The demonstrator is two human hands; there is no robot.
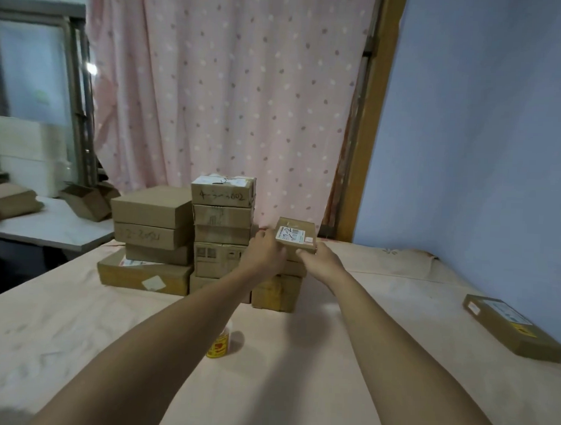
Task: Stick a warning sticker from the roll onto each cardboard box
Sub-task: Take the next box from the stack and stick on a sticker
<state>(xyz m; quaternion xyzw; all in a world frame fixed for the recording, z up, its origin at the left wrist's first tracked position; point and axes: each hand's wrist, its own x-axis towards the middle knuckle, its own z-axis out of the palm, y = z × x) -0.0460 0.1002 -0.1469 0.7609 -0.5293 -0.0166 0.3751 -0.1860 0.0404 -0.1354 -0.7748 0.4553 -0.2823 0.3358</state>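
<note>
Through the head camera, two bare forearms (172, 345) stretch out from the bottom edge. Just beneath the left one sits the sticker roll (219, 345), upright on the pink-clothed table (78, 332), close to the person and well short of the boxes. Out at full reach, both hands are on one small box (296, 236). The left hand (265, 247) curls its fingers against the box's left edge, and the right hand (319, 255) pinches the near right corner, thumb at the near edge. The box is tilted, label up, over the low right-hand stack (279, 290) (lifted clear or resting on it, hard to say). A two-handed hold like that looks like a fetch, bringing the box back toward the roll for its sticker. Beside it stand the taller middle stack (221, 223) and the left stack (151, 227). Far right, well apart, lies a lone box (510, 325) carrying a yellow mark, likely one already stickered and set aside.
</note>
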